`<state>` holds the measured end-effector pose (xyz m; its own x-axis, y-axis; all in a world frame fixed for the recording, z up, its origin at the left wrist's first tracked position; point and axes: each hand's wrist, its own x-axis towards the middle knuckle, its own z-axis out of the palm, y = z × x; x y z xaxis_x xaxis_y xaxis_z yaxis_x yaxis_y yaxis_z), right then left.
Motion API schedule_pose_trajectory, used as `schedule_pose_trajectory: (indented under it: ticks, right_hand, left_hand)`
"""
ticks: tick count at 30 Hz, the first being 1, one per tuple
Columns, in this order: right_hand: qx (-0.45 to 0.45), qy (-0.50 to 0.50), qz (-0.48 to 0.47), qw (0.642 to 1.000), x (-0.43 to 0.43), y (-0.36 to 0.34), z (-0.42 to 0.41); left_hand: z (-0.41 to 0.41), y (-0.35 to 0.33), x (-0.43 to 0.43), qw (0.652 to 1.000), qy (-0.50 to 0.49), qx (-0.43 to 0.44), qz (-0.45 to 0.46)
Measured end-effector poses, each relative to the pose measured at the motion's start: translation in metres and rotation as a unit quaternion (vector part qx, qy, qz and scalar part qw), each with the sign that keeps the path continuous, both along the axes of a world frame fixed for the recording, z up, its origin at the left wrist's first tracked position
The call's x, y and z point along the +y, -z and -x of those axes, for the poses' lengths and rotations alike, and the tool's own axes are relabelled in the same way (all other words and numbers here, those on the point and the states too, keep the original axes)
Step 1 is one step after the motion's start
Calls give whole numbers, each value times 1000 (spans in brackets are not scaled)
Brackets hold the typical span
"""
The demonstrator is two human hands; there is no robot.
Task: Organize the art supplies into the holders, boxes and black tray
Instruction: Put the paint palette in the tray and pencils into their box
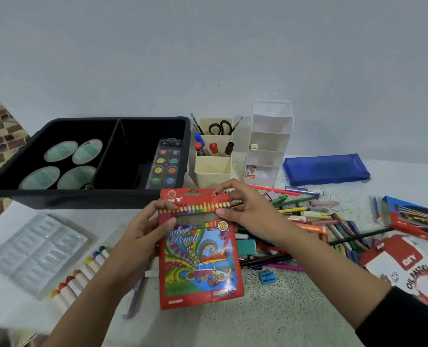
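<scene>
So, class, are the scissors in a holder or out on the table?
In: the scissors stand handles-up in the back compartment of the cream holder.

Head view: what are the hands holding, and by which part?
Both hold the pencil box by its top end: the left hand grips its upper left edge, the right hand pinches the top flap.

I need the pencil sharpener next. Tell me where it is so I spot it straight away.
Start at the red colour pencil box held up in the middle of the table. Just right of its lower half, on the near side of the heap of pens, lies the pencil sharpener. It is a small bright blue piece lying alone, nearer than the larger teal block.
</scene>
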<state>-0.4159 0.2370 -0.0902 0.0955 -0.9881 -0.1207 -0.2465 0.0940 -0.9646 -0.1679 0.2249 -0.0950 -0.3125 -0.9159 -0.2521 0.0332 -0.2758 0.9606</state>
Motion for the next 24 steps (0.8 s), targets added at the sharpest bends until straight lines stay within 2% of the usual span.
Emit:
schedule_pose_trajectory:
  ticks: [3, 6, 7, 9, 12, 14, 16, 19, 24]
  right_hand:
    - [-8, -1, 2, 1000, 2, -2, -7]
    - [-8, 47, 29, 998, -1, -9, -2]
    - [27, 68, 46, 996, -3, -10, 3]
    - [151, 75, 90, 982, -8, -7, 19]
    - [331, -12, 109, 937, -18, 8, 34]
    - [410, -75, 106, 903, -24, 22, 32]
    - [458, -97, 128, 875, -27, 32, 24]
    - [490, -105, 148, 853, -31, 38, 12]
    - [554, -123, 116, 815, -40, 40, 2]
  left_hand:
    - [4, 2, 2, 998, -58, 15, -5]
    - [2, 0, 1, 994, -106, 22, 26]
    - [-1, 0, -1, 993, -110, 21, 32]
    - [-8, -2, -5, 993, -107, 22, 37]
    - [-18, -4, -11, 994, -100, 12, 43]
    - [-23, -6, -15, 994, -93, 9, 53]
    - [-25, -8, -18, 994, -89, 13, 59]
    - [-24, -10, -19, 995, -82, 35, 52]
    - [-20, -13, -21, 994, -83, 61, 41]
